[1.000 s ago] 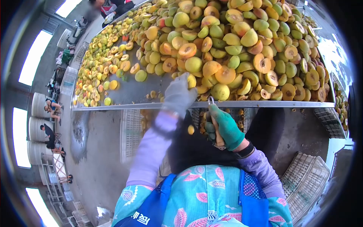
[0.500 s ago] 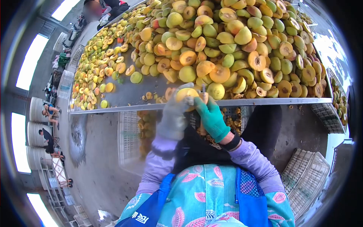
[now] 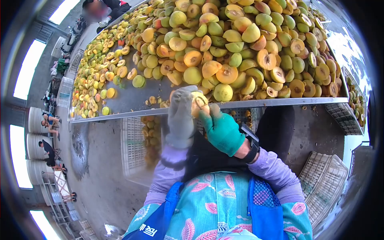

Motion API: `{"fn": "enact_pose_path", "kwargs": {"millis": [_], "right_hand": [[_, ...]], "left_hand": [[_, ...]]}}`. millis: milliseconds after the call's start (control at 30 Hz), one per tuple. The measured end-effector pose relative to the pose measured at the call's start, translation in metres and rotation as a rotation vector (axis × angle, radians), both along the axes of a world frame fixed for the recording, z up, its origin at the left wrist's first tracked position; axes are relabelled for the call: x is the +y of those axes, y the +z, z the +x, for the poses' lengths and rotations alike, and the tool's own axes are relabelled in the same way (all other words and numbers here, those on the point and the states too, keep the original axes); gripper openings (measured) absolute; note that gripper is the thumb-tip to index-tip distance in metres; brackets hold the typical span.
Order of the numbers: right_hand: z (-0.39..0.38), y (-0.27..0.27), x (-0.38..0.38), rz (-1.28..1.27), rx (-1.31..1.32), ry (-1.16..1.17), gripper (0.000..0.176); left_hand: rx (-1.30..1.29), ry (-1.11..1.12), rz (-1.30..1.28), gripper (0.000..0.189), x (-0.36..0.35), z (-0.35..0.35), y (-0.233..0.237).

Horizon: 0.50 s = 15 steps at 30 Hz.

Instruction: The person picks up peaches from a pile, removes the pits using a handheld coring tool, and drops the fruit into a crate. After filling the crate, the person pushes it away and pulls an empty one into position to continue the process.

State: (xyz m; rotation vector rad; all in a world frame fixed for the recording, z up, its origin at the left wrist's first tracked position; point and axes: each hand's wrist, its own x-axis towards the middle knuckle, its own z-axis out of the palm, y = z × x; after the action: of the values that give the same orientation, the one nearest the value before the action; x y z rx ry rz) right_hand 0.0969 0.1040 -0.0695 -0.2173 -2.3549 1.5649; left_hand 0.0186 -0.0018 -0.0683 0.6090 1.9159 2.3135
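My left hand [image 3: 181,114], in a pale grey glove, is closed around a yellow peach half [image 3: 199,103] just above the table's front edge. The half's cut face is turned toward my right hand. My right hand [image 3: 223,130], in a green glove, is closed on a small pitting tool, its handle mostly hidden by the fingers. A dark curved loop [image 3: 202,101] of that tool lies against the cut face. Beyond both hands, a large heap of peach halves [image 3: 226,74] covers much of the metal table [image 3: 138,96], many with cut sides showing.
Under the table edge stands a white crate [image 3: 133,144] with fruit nearby. More crates [image 3: 323,180] are stacked at lower right, and a fruit-filled crate [image 3: 354,104] stands at the right end. Another person [image 3: 106,12] is at the far left of the table; others sit by white tanks.
The tool has swung from upright beside the fruit to against its cut face. My right hand has turned and moved slightly down. The left hand still holds the peach half, now facing right.
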Motion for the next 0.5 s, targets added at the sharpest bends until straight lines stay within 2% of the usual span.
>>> {"fn": "enact_pose_path", "kwargs": {"millis": [33, 133, 300, 433, 500], "right_hand": [[-0.001, -0.001, -0.003, -0.028, 0.003, -0.004, 0.022], [-0.002, -0.010, -0.010, 0.019, 0.090, -0.032, 0.022], [-0.002, -0.013, -0.010, -0.056, 0.012, 0.027, 0.023], [-0.003, -0.025, -0.013, -0.129, -0.054, 0.076, 0.025], [0.001, -0.010, -0.012, -0.349, -0.105, 0.122, 0.028]], "left_hand": [[-0.184, -0.037, 0.170, 0.022, 0.001, -0.002, -0.001], [-0.147, 0.053, 0.185, 0.018, 0.010, 0.003, 0.004], [0.014, 0.056, -0.037, 0.022, 0.004, 0.004, 0.005], [-0.049, 0.006, -0.095, 0.020, 0.003, 0.000, 0.001], [0.111, 0.148, -0.250, 0.019, 0.011, 0.007, 0.012]]}}
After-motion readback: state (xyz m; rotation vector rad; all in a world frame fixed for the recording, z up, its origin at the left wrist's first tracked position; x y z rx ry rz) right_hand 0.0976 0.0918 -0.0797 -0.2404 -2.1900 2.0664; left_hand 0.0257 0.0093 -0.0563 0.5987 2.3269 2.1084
